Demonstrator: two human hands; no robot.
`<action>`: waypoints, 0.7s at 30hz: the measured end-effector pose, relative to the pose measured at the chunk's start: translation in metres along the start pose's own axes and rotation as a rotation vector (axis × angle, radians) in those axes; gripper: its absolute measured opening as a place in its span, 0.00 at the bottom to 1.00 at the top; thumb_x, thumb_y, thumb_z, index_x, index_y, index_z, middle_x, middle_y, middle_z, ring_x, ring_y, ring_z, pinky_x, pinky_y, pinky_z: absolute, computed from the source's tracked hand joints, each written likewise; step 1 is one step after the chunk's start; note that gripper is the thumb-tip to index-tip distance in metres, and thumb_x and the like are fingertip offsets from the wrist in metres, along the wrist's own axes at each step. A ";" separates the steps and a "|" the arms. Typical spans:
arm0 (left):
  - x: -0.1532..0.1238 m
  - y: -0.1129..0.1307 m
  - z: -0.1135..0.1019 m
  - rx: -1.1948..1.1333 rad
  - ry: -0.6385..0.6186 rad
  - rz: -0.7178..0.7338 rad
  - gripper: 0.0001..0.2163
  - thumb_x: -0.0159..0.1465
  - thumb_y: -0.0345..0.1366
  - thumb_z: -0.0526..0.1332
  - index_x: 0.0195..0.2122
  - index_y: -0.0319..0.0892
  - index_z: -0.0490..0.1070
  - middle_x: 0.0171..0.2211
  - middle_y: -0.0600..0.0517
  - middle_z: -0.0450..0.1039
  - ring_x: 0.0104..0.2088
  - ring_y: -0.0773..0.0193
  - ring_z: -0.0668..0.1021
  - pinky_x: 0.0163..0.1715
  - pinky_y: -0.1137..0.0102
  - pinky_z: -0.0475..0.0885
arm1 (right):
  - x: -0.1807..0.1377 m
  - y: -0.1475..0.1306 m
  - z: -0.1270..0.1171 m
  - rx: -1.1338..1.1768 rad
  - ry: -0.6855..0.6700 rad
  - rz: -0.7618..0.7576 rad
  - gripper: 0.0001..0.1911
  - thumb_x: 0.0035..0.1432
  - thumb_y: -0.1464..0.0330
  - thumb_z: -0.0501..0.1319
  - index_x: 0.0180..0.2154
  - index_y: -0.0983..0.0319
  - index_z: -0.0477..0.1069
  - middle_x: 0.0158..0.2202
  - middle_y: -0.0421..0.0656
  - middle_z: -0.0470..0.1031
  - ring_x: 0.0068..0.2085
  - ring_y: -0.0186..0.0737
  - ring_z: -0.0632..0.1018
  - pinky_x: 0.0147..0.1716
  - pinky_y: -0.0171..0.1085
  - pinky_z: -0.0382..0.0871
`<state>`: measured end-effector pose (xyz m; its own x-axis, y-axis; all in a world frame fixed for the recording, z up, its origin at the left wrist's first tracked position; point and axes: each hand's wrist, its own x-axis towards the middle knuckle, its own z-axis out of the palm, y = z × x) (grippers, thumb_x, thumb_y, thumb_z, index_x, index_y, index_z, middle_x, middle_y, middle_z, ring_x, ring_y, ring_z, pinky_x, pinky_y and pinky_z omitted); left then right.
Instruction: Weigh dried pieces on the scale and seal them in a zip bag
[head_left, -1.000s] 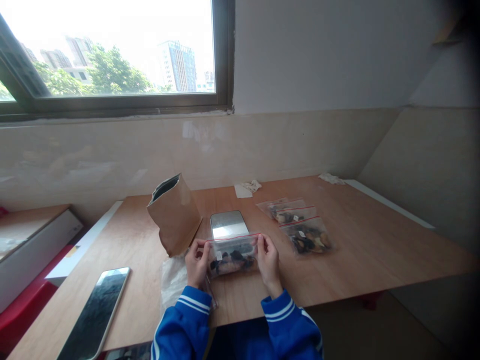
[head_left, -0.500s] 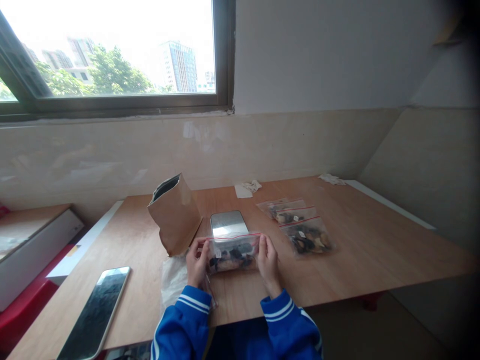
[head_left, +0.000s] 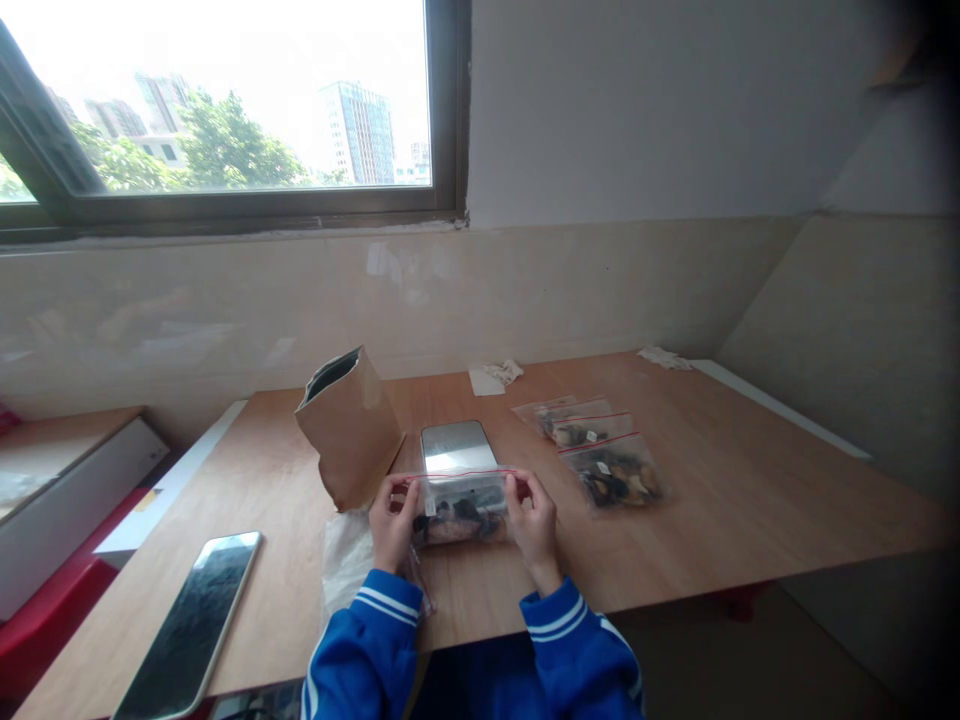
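Observation:
A clear zip bag (head_left: 459,507) with a red seal line and dark dried pieces inside stands on the wooden table (head_left: 720,500) just in front of me. My left hand (head_left: 393,523) pinches its left top corner and my right hand (head_left: 534,523) pinches its right top corner. Both arms wear blue sleeves with white stripes. Right behind the bag lies a small metal scale (head_left: 457,446). A brown paper pouch (head_left: 349,428) with an open top leans to the left of the scale.
Three filled zip bags (head_left: 600,455) lie in a row to the right. A phone (head_left: 189,625) rests at the near left edge. Crumpled clear plastic (head_left: 345,560) lies under my left wrist. A folded paper with a tissue (head_left: 495,377) sits near the wall.
My hands have drawn slightly closer together along the bag's top, and the bag's red seal line now bows a little.

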<state>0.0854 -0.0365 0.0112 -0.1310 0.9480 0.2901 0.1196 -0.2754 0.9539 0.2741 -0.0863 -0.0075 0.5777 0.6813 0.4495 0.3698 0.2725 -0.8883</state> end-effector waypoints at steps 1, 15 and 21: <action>0.000 0.001 0.000 0.000 0.000 0.000 0.14 0.54 0.47 0.64 0.32 0.41 0.72 0.28 0.52 0.71 0.30 0.65 0.74 0.28 0.74 0.68 | 0.000 0.000 0.000 -0.003 0.003 -0.005 0.14 0.60 0.59 0.55 0.34 0.62 0.72 0.31 0.43 0.75 0.29 0.37 0.72 0.31 0.35 0.68; -0.001 -0.003 -0.001 -0.062 -0.021 -0.021 0.14 0.56 0.47 0.63 0.35 0.41 0.72 0.30 0.53 0.72 0.30 0.65 0.74 0.28 0.74 0.70 | -0.001 0.000 -0.001 0.122 -0.052 0.097 0.17 0.61 0.57 0.53 0.41 0.63 0.72 0.38 0.47 0.75 0.38 0.42 0.76 0.38 0.38 0.69; -0.002 0.000 -0.001 -0.070 -0.024 -0.012 0.13 0.59 0.46 0.61 0.33 0.40 0.71 0.29 0.53 0.71 0.28 0.67 0.73 0.28 0.74 0.69 | -0.001 -0.001 -0.001 0.062 -0.013 0.043 0.16 0.62 0.58 0.54 0.38 0.63 0.73 0.37 0.46 0.76 0.37 0.41 0.75 0.37 0.37 0.68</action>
<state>0.0850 -0.0385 0.0109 -0.1080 0.9547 0.2772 0.0485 -0.2734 0.9607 0.2742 -0.0881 -0.0066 0.5828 0.7017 0.4097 0.2986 0.2840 -0.9111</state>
